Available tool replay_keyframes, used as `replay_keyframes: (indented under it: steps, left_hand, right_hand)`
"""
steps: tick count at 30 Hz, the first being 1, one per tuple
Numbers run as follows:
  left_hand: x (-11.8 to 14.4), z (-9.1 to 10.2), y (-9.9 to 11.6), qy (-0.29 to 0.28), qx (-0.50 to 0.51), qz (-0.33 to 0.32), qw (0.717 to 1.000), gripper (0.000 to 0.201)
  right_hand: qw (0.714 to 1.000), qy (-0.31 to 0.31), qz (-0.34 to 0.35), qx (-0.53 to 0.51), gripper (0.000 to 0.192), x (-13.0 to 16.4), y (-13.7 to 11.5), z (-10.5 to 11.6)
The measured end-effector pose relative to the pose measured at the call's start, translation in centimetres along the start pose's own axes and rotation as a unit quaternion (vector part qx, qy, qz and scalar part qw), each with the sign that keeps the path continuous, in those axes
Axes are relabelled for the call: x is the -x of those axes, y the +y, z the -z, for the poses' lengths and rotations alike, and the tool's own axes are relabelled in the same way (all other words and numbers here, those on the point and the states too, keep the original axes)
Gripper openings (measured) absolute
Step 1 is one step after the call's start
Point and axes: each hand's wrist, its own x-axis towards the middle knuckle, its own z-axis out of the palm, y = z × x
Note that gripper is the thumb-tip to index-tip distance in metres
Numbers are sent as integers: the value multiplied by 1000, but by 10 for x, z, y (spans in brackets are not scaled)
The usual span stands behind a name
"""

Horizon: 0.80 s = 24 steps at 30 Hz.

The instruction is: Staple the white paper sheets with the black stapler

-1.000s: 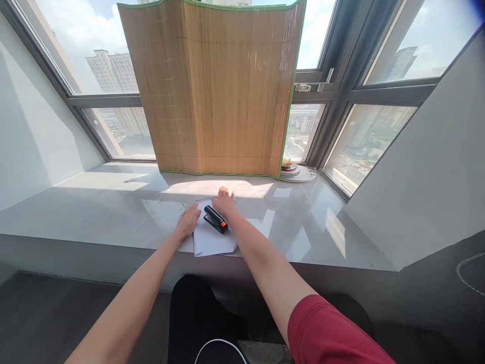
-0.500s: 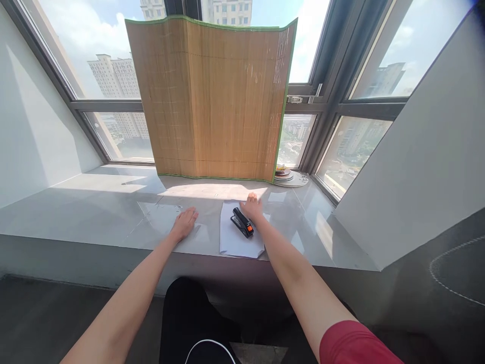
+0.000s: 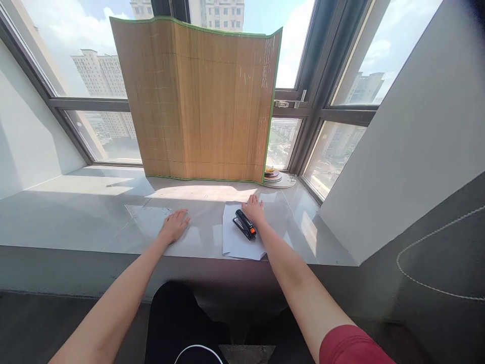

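A black, elongated stapler with an orange patch (image 3: 244, 225) is lying aslant on white sheet paper (image 3: 238, 247), which is resting just below frame centre.

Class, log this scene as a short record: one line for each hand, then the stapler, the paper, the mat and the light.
Left hand: palm down on the ledge, apart from the paper
Right hand: at the paper's far right corner, beside the stapler
Stapler: black with an orange part, lying on the paper
Paper: white, its near edge by the ledge's front edge
Mat: brown, green-edged, upright before the window
Light: bright patches on the ledge
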Motion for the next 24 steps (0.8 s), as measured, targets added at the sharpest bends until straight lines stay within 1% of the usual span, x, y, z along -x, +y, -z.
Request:
replay_keyframes:
  steps: [5, 9, 11, 13, 16, 17, 19, 21, 24]
  left_hand:
    - [2, 3, 5, 11, -6, 9, 1000, 56]
    - [1, 3, 4, 9, -6, 12, 1000, 54]
    - [-1, 2, 2, 11, -7, 11, 1000, 53]
    - [-2, -1, 0, 13, -12, 10, 1000, 54]
    - [-3, -3, -1, 13, -15, 8, 1000, 53]
    - [-3, -3, -1, 13, -14, 6, 1000, 53]
    - [-2, -3, 0, 18, -8, 2, 1000, 53]
    - [-1, -3, -1, 25, 0, 2, 1000, 52]
    - [0, -3, -2, 30, 12, 3, 999, 53]
  right_hand:
    - [998, 30, 28, -52, 62, 1, -2, 8]
    - [991, 34, 86, -101, 47, 0, -10, 27]
    - [987, 30, 97, -122, 39, 8, -15, 37]
    - [986, 26, 94, -132, 40, 27, -19, 42]
    - [985, 52, 92, -134, 41, 72, -25, 40]
    - [986, 62, 90, -127, 41, 88, -26, 39]
    - [989, 60, 94, -94, 44, 113, -29, 37]
    - [992, 43, 105, -59, 41, 126, -29, 38]
    - [992, 25, 112, -58, 30, 124, -25, 40]
